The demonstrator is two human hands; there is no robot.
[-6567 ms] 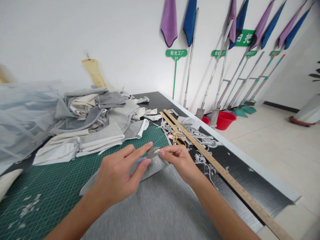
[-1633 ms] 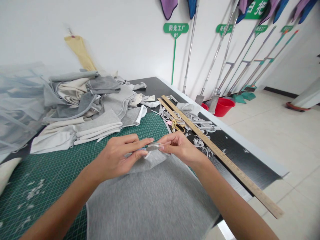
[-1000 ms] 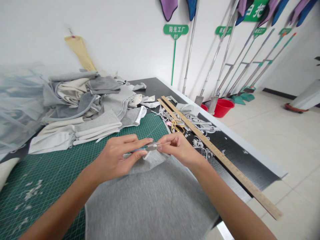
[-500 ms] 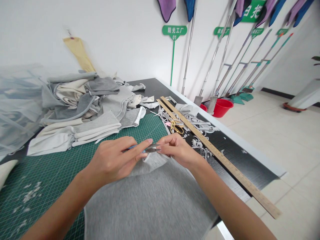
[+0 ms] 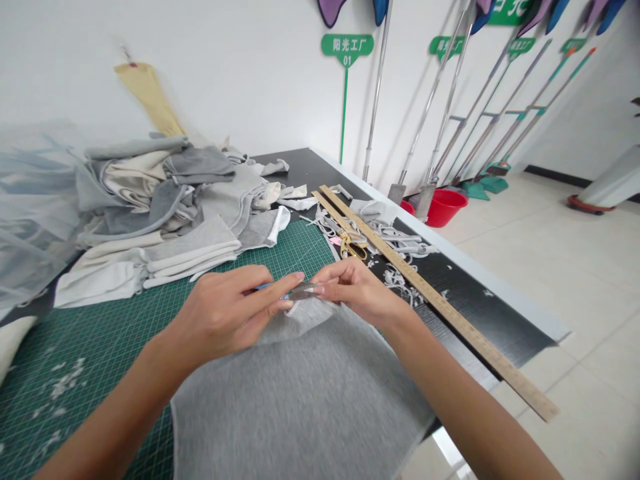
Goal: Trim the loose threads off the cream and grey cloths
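Thread snips [image 5: 302, 292] with a blue handle lie in my left hand [image 5: 227, 310], whose fingers are closed round them. Their metal blades point right, toward the fingertips of my right hand [image 5: 357, 290]. Those fingers pinch the upper edge of a grey fabric piece [image 5: 305, 400]. The cloth hangs down toward me, over the near edge of the green cutting mat [image 5: 105, 333]. The snips' tips are at the pinched edge; whether they touch the cloth I cannot tell.
Folded grey and cream fabric pieces [image 5: 165, 193] are heaped at the back left beside a translucent plastic bag [image 5: 35, 220]. Wooden rulers [image 5: 425, 287], gold-handled scissors [image 5: 353, 245] and fabric scraps [image 5: 400, 243] lie right. Mops and a red bucket [image 5: 445, 205] stand beyond the table.
The snips' blades, spread apart before, now look closed together. Both hands keep hold at the cloth's edge. The view has tilted slightly down.
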